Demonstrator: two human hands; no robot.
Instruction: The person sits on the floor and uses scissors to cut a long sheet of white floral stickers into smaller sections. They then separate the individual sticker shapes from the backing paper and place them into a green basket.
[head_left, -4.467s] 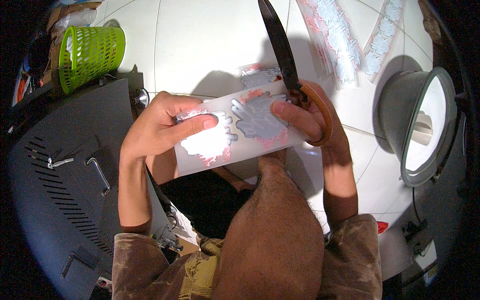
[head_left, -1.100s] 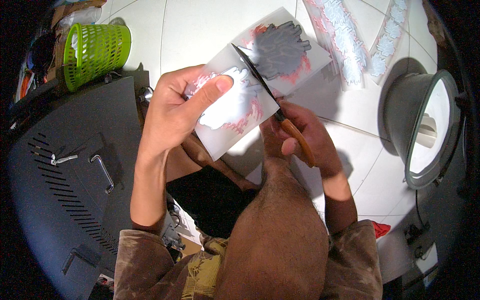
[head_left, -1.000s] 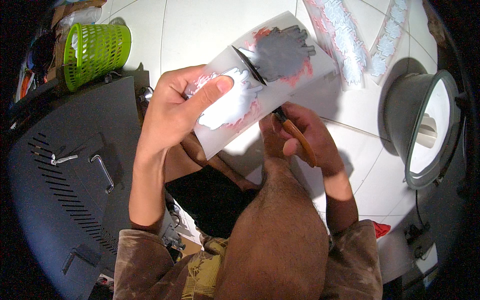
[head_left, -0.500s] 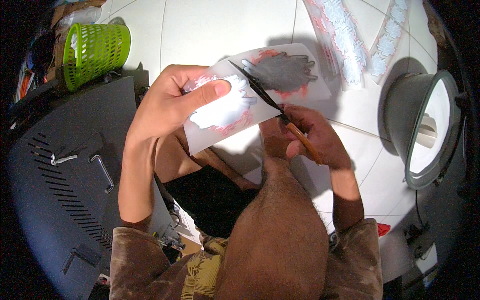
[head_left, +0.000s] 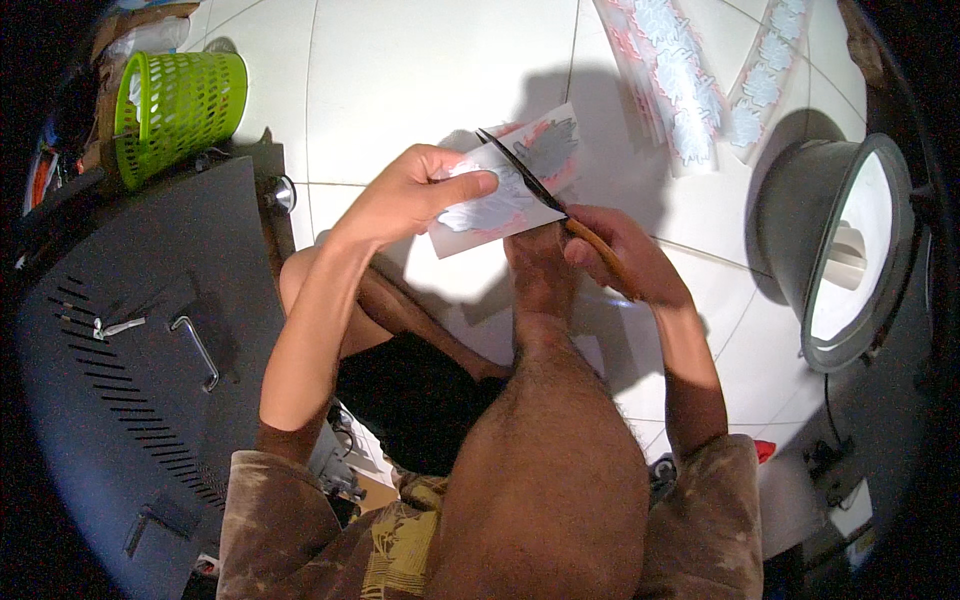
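Between its thumb and fingers my left hand [head_left: 415, 198] pinches a translucent sheet [head_left: 462, 236] printed with white, grey and red splashy shapes. My right hand [head_left: 630, 255] grips the brown handles of a pair of scissors [head_left: 535, 185]. Their dark blades lie slantwise across the sheet, with the tips pointing up and left past its upper edge. Beyond the blades, the sheet's far part shows a grey shape with a red fringe. Most of my left fingers are hidden behind the sheet.
Long printed strips [head_left: 688, 95] lie on the white tiled floor at the far right. A large round lamp [head_left: 850, 255] stands on the right. At the far left is a green perforated basket [head_left: 185, 115], with a dark cabinet panel [head_left: 150, 350] nearer. My bent leg [head_left: 545, 460] rises below my hands.
My left hand has moved right and the sheet has come with it, now tilted, with less of its far part showing. The scissors remain across it in my right hand.
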